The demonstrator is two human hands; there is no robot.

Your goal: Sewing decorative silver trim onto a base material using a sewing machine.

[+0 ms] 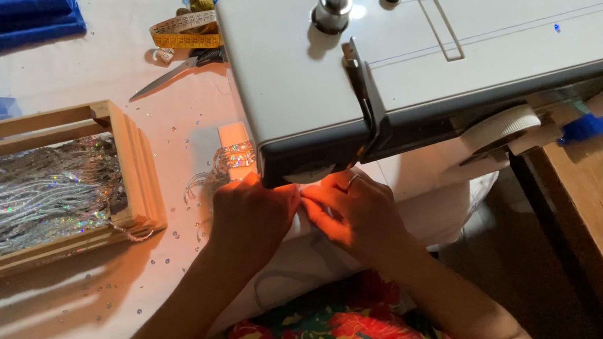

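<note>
Both hands, the left hand (251, 215) beside the right hand (356, 212), meet under the sewing machine (437, 46), with a wooden crate (136, 171) of sequin trim (31, 195) left and scissors (178, 69) behind.

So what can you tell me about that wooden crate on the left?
The wooden crate is a shallow, open-topped box of pale slats, with plain unpainted wood. It sits flat on the white table, left of the sewing machine, and its left end runs out of view. Inside lies a tangled heap of silvery sequin trim that glitters in rainbow colours. Loose sequins are scattered on the table around it. Neither hand touches it.
</note>
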